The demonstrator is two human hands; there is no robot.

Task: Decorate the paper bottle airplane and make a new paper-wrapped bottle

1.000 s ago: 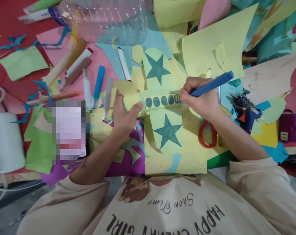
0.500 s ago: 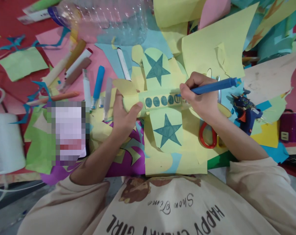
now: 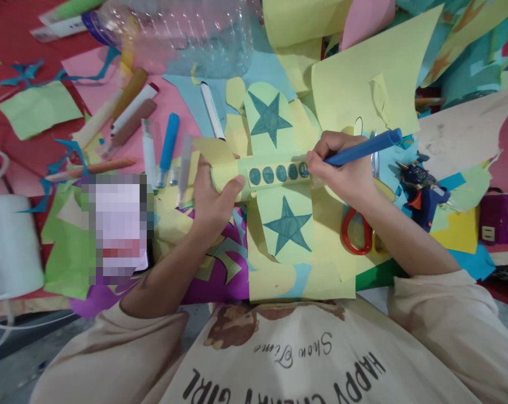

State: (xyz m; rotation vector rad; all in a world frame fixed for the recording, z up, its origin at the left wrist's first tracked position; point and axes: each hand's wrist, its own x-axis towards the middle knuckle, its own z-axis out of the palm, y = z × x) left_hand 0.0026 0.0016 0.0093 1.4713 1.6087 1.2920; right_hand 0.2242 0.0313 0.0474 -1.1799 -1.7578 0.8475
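A paper airplane model [image 3: 254,192] of pale yellow-green paper lies before me, a rolled body with a flat wing on either side. Each wing bears a dark teal star, the far star [image 3: 271,119] and the near star [image 3: 288,225]. My left hand [image 3: 214,193] is closed around the body's left end, thumb on top. In my right hand [image 3: 342,165] a blue marker [image 3: 365,148] is pinched, its tip at the rightmost circle of a strip [image 3: 275,173] with a row of circles. The other circles are filled dark teal; the rightmost is partly coloured.
Red-handled scissors [image 3: 357,231] lie right of the near wing, partly under my right forearm. Several markers [image 3: 169,143] lie to the left, near a blurred-out phone [image 3: 119,230]. A clear plastic bottle [image 3: 182,33] lies behind. A glue gun [image 3: 428,196] rests at right.
The marker's back end has swung slightly down and left as my right hand shifts. More of the rightmost circle is coloured in. My left hand and the paper model stay put.
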